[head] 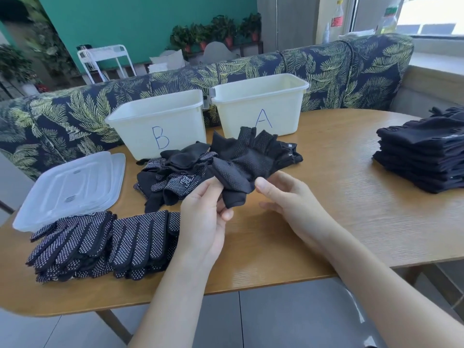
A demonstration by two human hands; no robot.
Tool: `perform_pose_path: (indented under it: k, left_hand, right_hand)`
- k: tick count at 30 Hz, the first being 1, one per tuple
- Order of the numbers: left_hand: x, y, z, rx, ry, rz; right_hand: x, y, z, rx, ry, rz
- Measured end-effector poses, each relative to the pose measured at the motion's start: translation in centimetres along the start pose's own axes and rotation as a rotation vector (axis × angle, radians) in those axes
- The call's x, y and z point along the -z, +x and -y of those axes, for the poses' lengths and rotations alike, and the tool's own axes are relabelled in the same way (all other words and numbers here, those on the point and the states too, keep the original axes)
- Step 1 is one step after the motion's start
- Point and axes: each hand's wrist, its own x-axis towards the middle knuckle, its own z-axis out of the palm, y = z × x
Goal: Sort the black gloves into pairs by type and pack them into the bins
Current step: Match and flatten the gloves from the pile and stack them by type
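A wooden table [351,187] fills the middle of the frame. Behind it runs a leaf-patterned sofa [326,69]; a teal wall [140,23] and potted plants [216,31] sit top centre, a bright window [426,13] upper right.

Bright daylight pours in from the window [411,13] at my upper right, blown out to near white. It lays a soft sheen on the light wooden oval surface [339,151] and on the grey floor tiles [288,320] below. Shadows under my hands are faint. The wide lens bends the edges; the far green wall [140,23] looks soft.
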Motion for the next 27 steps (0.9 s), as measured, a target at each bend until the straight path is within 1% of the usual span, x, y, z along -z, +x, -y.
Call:
perform_pose_path:
  k: [2, 4, 6, 7, 9, 11, 13, 15, 16, 18, 20, 22, 24, 27]
  left_hand:
    - [0.0, -0.1, -0.2, -0.035, 0.029, -0.036]
    - [0.2, -0.2, -0.1, -0.147, 0.186, -0.11]
    - [0.5, -0.5, 0.3, -0.346, 0.408, -0.195]
    - [0.7, -0.7, 0.5, -0.469, 0.499, -0.208]
    - [0.8, -1.0, 0.9, -0.659, 0.627, -0.138]
    - [1.0, -0.8, 1.3, -0.781, 0.705, 0.019]
    - [1.6, -0.4, 1.7, -0.863, 0.762, 0.177]
    - [2.1, 0.0, 1.8, -0.891, 0.799, 0.294]
    - [2.2, -0.1, 1.9, -0.889, 0.821, 0.326]
    - [2.2, -0.3, 1.9, -0.867, 0.868, 0.327]
    - [1.9, -0.7, 1.9, -0.858, 0.883, 0.248]
    - [1.5, -0.8, 1.9, -0.901, 0.874, 0.143]
    - [1.0, -0.8, 1.8, -0.907, 0.839, 0.044]
    - [0.3, -0.8, 1.5, -0.72, 0.677, -0.092]
  right_hand:
    - [-0.4, 0.7, -0.1, 0.022, 0.016, -0.038]
    - [-0.6, 1.0, 0.0, 0.054, 0.05, -0.085]
    - [-0.6, 1.4, 0.4, 0.098, 0.034, -0.112]
    - [-0.4, 1.5, 0.5, 0.119, -0.04, -0.128]
    - [-0.3, 1.8, 0.8, 0.124, -0.211, -0.172]
    - [-0.3, 2.0, 0.9, 0.15, -0.261, -0.182]
    - [-0.3, 2.0, 1.1, 0.206, -0.302, -0.194]
    - [-0.3, 1.6, 1.5, 0.261, -0.315, -0.186]
    - [-0.2, 1.4, 1.8, 0.286, -0.312, -0.182]
    - [0.2, 1.4, 1.8, 0.3, -0.292, -0.179]
    - [0.5, 1.5, 1.6, 0.284, -0.286, -0.191]
    - [0.7, 1.2, 1.8, 0.256, -0.267, -0.19]
    - [0.6, 0.8, 2.1, 0.243, -0.203, -0.166]
    - [0.4, 0.4, 2.3, 0.204, -0.142, -0.12]
